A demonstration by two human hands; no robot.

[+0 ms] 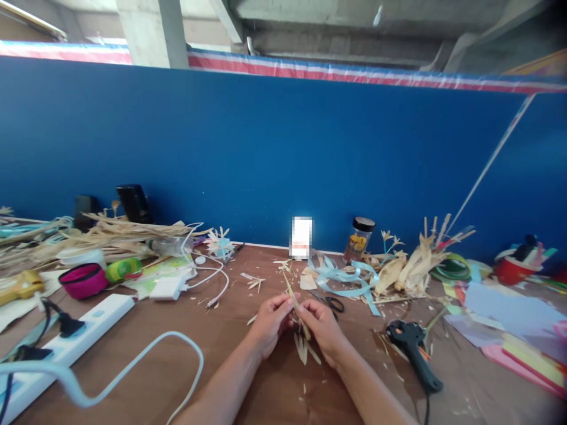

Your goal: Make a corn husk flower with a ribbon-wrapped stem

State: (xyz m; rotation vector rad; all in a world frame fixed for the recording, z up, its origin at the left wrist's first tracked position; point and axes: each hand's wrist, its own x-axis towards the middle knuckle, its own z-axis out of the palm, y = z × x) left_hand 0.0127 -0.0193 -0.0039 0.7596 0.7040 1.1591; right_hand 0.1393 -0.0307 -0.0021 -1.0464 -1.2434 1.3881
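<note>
Between my two hands is a narrow, pale strip of dried husk (pixel 289 285), pointing up and away from me. My left hand (pixel 273 321) pinches it from the left with thumb and fingers. From the right, my right hand (pixel 319 324) grips the same strip, thumb close to the left thumb. Below the hands, several pointed husk pieces (pixel 301 348) lie on the brown table. Black-handled scissors (pixel 335 304) rest just beyond my right hand, partly hidden by it.
A black glue gun (pixel 411 348) lies at right, its cord running toward me. Light-blue ribbon (pixel 349 277), a lidded jar (pixel 358 239) and husk bundles (pixel 419 265) stand behind. At left are a white power strip (pixel 95 321), its cable (pixel 177 336) and a charger (pixel 167 287).
</note>
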